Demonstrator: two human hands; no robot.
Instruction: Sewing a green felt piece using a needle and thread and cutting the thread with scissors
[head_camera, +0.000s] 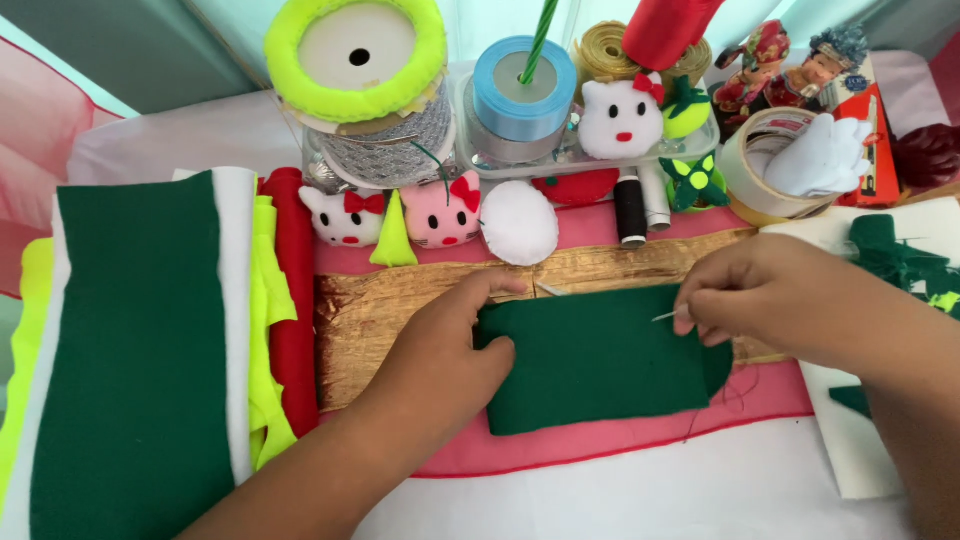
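On the bench, the left hand (440, 345) presses the green felt piece (600, 358) flat, fingers together. Right-hand (765, 295) fingers pinch a needle (664, 316) at the edge — best kept taut, stitches small.

Dark green felt piece (600, 360): roughly rectangular, folded flat, lying on gold pleated fabric and pink cloth. Left edge pinched, right upper edge pinched. Thin needle (664, 316) protrudes at its upper right corner; dark thread trails below.
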